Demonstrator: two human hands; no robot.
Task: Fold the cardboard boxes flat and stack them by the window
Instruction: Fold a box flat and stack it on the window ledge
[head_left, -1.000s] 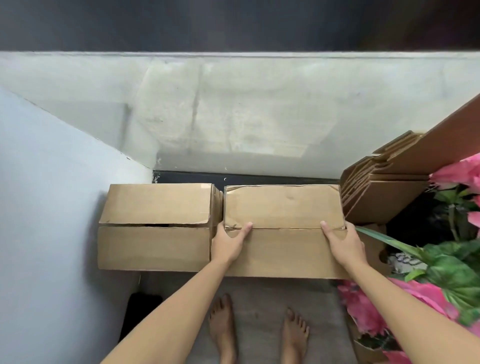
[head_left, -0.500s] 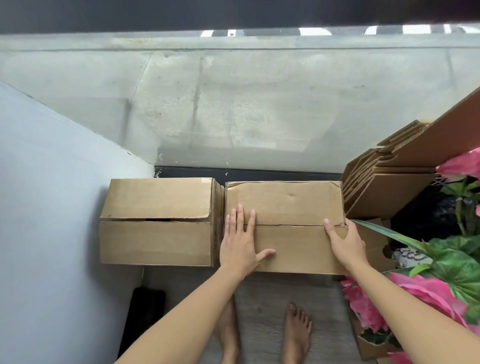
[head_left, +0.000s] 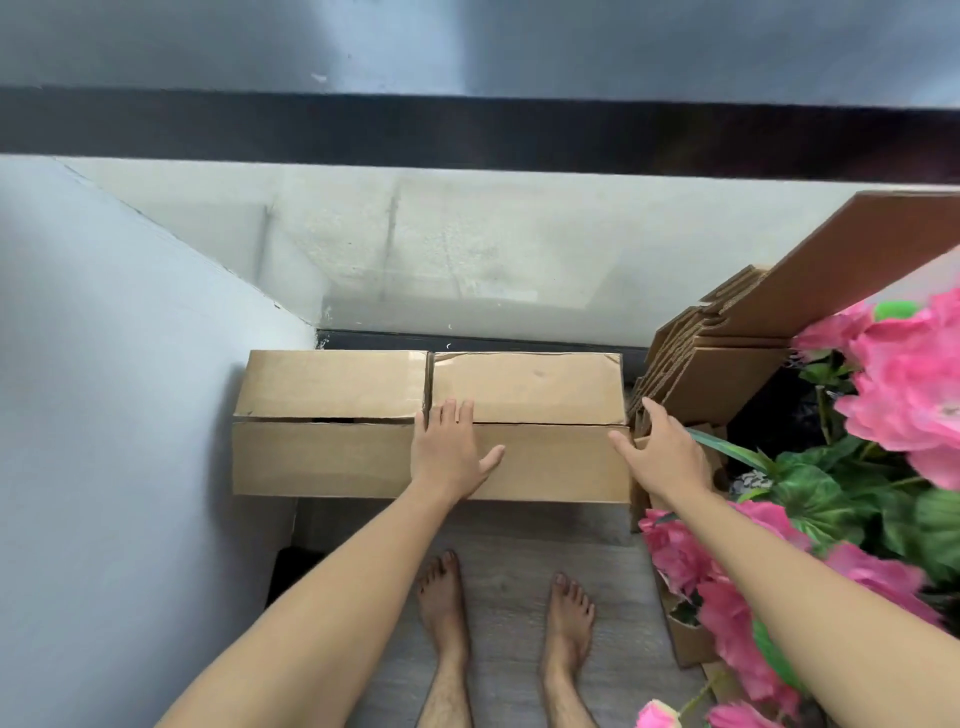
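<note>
Our left hand (head_left: 448, 449) lies flat, fingers straight, on the right box (head_left: 540, 426); our right hand (head_left: 662, 449), fingers spread, reaches its right end. Both boxes sit on the floor (head_left: 511, 582) against the window (head_left: 441, 249), the left box (head_left: 327, 421) touching the wall (head_left: 114, 415). Flattened cardboard (head_left: 727, 358) and pink flowers (head_left: 904, 384) crowd our right.

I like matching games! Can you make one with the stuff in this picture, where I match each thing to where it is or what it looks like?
Things:
1. left hand
2. flattened cardboard stack
3. flowers
4. left box

Descriptions:
A. pink, at the right edge
B. next to the white wall
C. lying flat on the right box
D. leaning right of the boxes

Pairs: 1-C, 2-D, 3-A, 4-B
</note>
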